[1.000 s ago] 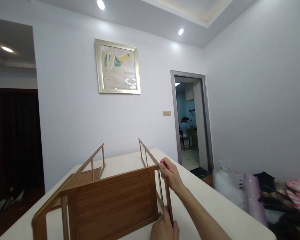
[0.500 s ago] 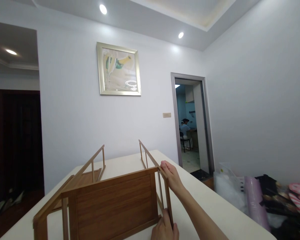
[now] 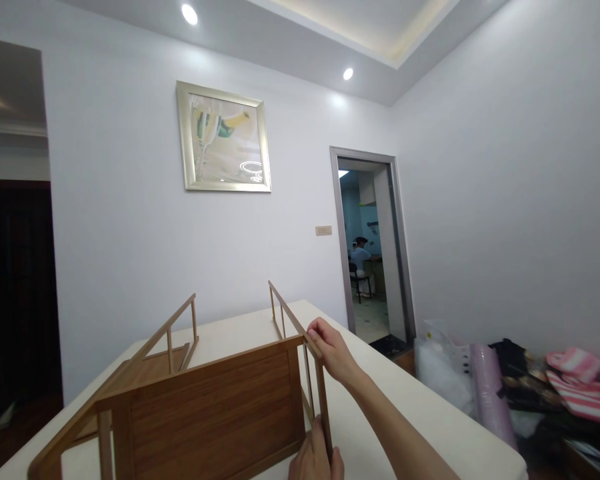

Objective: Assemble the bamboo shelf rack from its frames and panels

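Note:
A brown wooden rack lies on its side on the white table, its slatted-looking shelf panel (image 3: 215, 407) standing upright across the near end. My right hand (image 3: 331, 350) is closed around the upper rail of the right side frame (image 3: 322, 393), by the panel's top corner. Lower down, my left hand (image 3: 314, 453) wraps its fingers around the same frame near the panel's bottom corner; the picture's bottom edge cuts this hand off. On the far left runs the other side frame (image 3: 153, 347), with a second panel (image 3: 163, 363) lying low behind it.
Beneath the rack is a white table (image 3: 385, 427). Right of it, a clear plastic bin (image 3: 443, 360), a purple roll (image 3: 490, 387) and pink striped fabric (image 3: 580, 393) are piled. Beyond the doorway (image 3: 403, 267) a person (image 3: 361, 257) sits at a counter.
The camera view has turned slightly right, so the scene sits further left. Both hands keep their hold on the right side frame, and the rack looks unmoved on the table.

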`<state>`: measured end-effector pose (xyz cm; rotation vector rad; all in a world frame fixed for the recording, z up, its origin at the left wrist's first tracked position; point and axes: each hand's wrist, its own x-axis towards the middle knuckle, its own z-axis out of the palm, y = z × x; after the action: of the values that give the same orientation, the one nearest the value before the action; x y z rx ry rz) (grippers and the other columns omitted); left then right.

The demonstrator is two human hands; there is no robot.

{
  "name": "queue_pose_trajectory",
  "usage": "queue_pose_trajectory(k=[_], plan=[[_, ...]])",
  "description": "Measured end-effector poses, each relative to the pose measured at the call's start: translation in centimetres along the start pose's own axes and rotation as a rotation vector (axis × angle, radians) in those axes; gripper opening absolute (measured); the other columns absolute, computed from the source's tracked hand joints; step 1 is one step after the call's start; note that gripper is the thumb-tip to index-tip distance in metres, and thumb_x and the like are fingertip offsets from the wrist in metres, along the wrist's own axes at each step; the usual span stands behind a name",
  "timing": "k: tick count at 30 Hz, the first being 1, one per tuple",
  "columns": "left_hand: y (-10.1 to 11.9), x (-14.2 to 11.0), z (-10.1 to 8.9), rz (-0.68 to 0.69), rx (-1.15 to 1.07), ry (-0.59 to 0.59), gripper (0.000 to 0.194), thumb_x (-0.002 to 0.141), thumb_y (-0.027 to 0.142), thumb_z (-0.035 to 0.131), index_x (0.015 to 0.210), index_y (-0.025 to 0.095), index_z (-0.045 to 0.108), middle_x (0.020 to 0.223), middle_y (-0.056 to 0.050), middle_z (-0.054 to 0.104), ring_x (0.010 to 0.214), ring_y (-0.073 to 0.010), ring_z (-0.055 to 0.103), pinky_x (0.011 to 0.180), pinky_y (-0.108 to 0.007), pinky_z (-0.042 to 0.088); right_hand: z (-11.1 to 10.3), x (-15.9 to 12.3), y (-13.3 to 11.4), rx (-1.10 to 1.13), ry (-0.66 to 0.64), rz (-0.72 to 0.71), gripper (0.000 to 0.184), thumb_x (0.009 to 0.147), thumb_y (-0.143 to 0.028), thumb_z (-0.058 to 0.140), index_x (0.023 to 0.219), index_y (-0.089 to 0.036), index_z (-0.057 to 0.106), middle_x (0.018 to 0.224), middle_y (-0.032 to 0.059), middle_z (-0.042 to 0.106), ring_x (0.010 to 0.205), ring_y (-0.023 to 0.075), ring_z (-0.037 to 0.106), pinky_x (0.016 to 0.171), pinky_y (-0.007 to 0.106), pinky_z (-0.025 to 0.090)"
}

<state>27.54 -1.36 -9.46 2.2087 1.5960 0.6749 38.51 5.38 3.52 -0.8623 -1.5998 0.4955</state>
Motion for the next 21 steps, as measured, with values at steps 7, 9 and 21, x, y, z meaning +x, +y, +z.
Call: queue_pose_trajectory(k=[7, 9, 21], plan=[[0.2, -0.7, -1.0, 0.118, -0.092, 0.285, 0.058, 0.088, 0.026, 0.037, 0.144, 0.007, 0.038, 0.140, -0.017, 0.053, 0.123, -0.0234, 0.056, 0.099, -0.030, 0.046, -0.2, -0.2, -0.7, 0.010, -0.024, 0.007, 0.023, 0.090, -0.039, 0.049, 0.076, -0.022, 0.052, 0.068, -0.0030, 0.050, 0.062, 0.0130, 0.047, 0.055, 0.024, 0.038], [0.9, -0.5, -2.5, 0.201, -0.095, 0.482, 0.055, 0.091, 0.032, 0.039, 0.142, 0.012, 0.040, 0.137, -0.018, 0.053, 0.125, -0.0261, 0.053, 0.102, -0.036, 0.044, -0.3, -0.2, -0.5, 0.056, -0.036, 0.017, 0.020, 0.088, -0.039, 0.051, 0.078, -0.021, 0.053, 0.068, -0.0029, 0.051, 0.061, 0.0125, 0.047, 0.051, 0.023, 0.037], [3.2, 3.1, -6.4, 0.583, -0.055, 0.949, 0.043, 0.093, 0.024, 0.050, 0.135, 0.018, 0.048, 0.119, -0.014, 0.063, 0.110, -0.0247, 0.059, 0.092, -0.042, 0.050, 0.0, 0.0, 0.7, 0.070, -0.093, 0.070, 0.026, 0.092, -0.040, 0.045, 0.074, -0.021, 0.048, 0.057, -0.0051, 0.048, 0.053, 0.0109, 0.045, 0.049, 0.022, 0.038]])
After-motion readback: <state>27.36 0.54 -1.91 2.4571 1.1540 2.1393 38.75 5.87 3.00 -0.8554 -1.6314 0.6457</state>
